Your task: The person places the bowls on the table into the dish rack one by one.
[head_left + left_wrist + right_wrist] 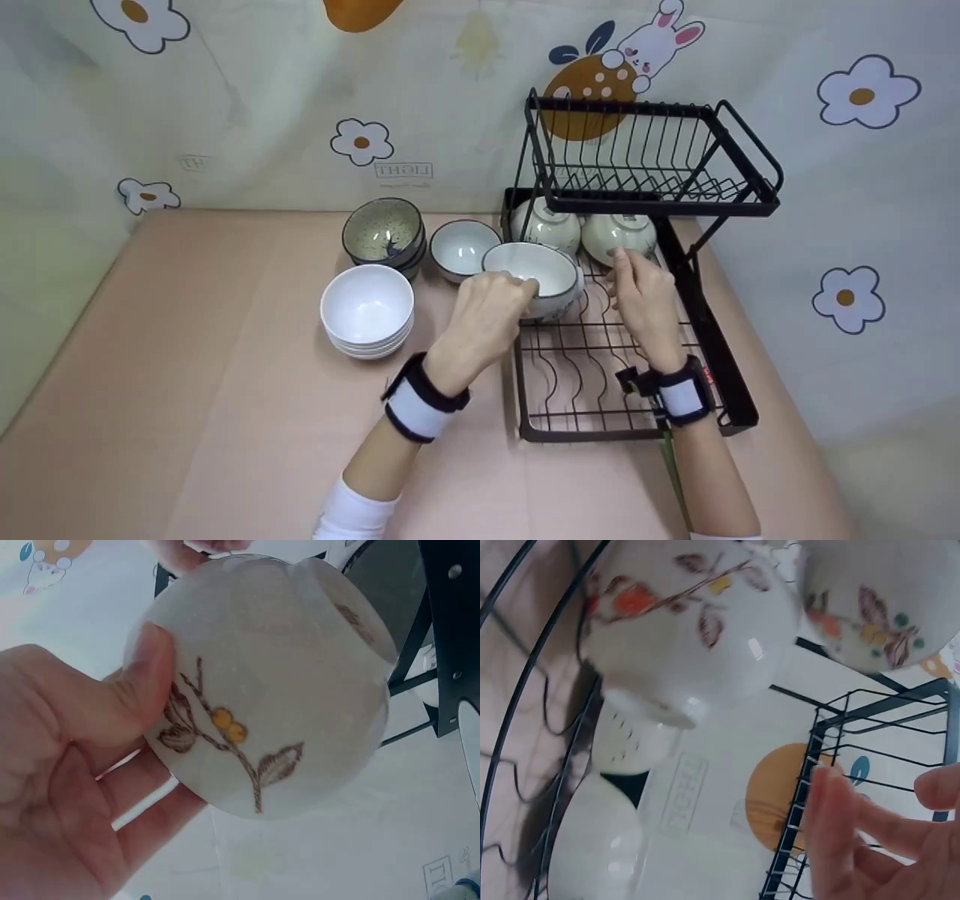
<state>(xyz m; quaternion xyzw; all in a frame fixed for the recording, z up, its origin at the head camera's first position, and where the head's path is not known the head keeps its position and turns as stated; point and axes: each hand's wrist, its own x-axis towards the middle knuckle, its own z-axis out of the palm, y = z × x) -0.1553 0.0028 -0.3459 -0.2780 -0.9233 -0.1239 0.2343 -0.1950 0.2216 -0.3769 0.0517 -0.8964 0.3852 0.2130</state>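
So your left hand [486, 315] is gripping one patterned bowl [544, 270], thumb pressing the outside wall and fingers curling underneath. You're holding it up over the near-left part of the black rack [592, 435]. Its mouth is facing up, foot down; it's round, so no real long axis, and I can't tell exactly how much it's tilting.

Your right hand [646, 300] is hanging to the right of that bowl, fingers loosely bent with a gap to the thumb, holding nothing. Just beyond it, two upside-down bowls [621, 234] are sitting side by side on the lower of the rack's two tiers, feet up.

Past your left hand, one small bowl [461, 246] is standing mouth up. Left of that hand you're seeing two stacks, also mouth up: one white stack [367, 306], roughly four bowls, and one dark stack [382, 231], too hidden to count.
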